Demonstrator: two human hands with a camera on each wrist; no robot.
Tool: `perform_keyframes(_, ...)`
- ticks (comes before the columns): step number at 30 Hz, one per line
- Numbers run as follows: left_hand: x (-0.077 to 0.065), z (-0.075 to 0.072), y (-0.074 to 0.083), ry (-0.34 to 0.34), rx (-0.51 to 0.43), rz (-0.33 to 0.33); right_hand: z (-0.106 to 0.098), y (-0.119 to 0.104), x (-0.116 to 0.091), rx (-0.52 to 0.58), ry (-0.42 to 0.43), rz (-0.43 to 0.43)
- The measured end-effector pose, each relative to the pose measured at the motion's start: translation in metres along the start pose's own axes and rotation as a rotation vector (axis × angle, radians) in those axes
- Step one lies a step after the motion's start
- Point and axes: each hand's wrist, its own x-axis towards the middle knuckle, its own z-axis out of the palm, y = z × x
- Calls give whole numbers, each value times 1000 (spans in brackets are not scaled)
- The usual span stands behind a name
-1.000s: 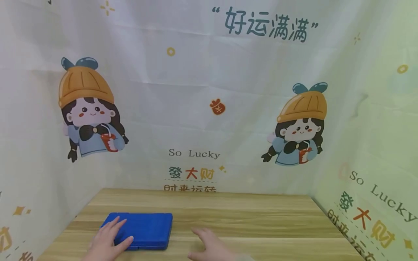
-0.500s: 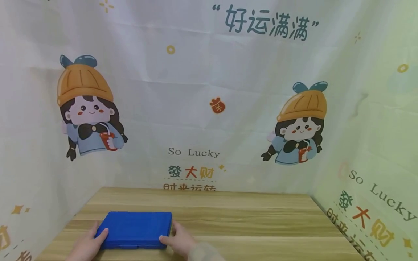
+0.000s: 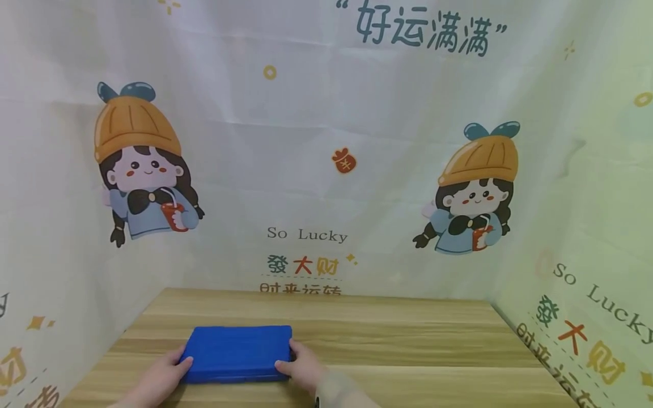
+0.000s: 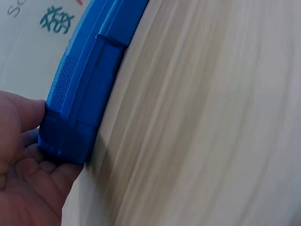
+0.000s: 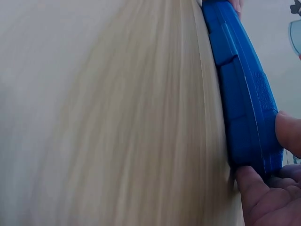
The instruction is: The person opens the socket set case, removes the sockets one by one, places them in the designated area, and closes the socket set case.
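Both short ends gripped! Left hand at one, right hand at the other, blue case lying between them, long axis running hand to hand, neither nearer. It's left of centre over the wooden table; whether it touches, I can't tell.

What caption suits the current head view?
A bare left hand and bare right hand grip opposite ends of a flat, rectangular blue plastic case at a wood-grain table.
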Motion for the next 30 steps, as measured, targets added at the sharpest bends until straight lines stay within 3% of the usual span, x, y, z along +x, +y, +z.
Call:
perform_keyframes(18, 14, 67, 84, -28, -12, 41, -104, 34, -35, 59, -50, 39)
perform_keyframes(25, 17, 83, 100, -17, -12, 76, -127, 39, -43, 16, -32, 66)
perform_keyframes(30, 21, 90, 105, 5, 13, 109, -136, 40, -47, -107, 14, 28)
